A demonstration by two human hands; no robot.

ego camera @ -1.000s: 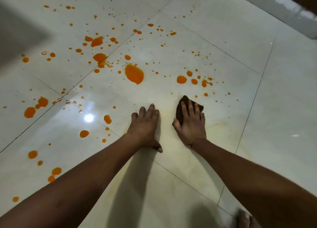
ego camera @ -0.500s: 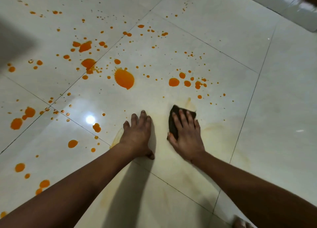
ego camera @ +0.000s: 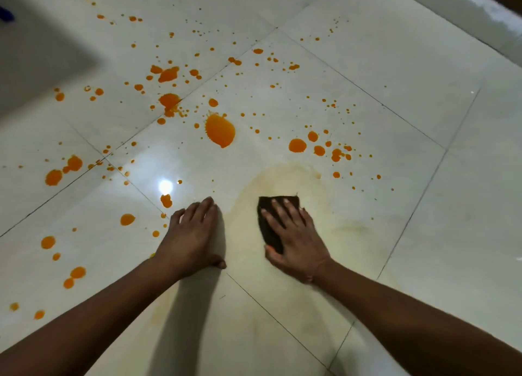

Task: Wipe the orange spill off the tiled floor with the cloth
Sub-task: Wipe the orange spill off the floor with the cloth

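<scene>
Cloth [ego camera: 267, 233] further back under flat right hand [ego camera: 296, 240], pale orange smear [ego camera: 285, 177] beyond it

White raised ledge [ego camera: 477, 11] along far right edge of floor [ego camera: 466, 206]. Small blue thing [ego camera: 5, 15] at far left edge, mostly cut off.

My right hand [ego camera: 296, 240] lies flat on the cloth [ego camera: 271, 235], which lies on the floor [ego camera: 395, 64]. My left hand [ego camera: 192, 237] rests on the floor just left of it. The spill [ego camera: 220, 129] spreads beyond both hands, toward the floor's far edge, and along its left side.
</scene>
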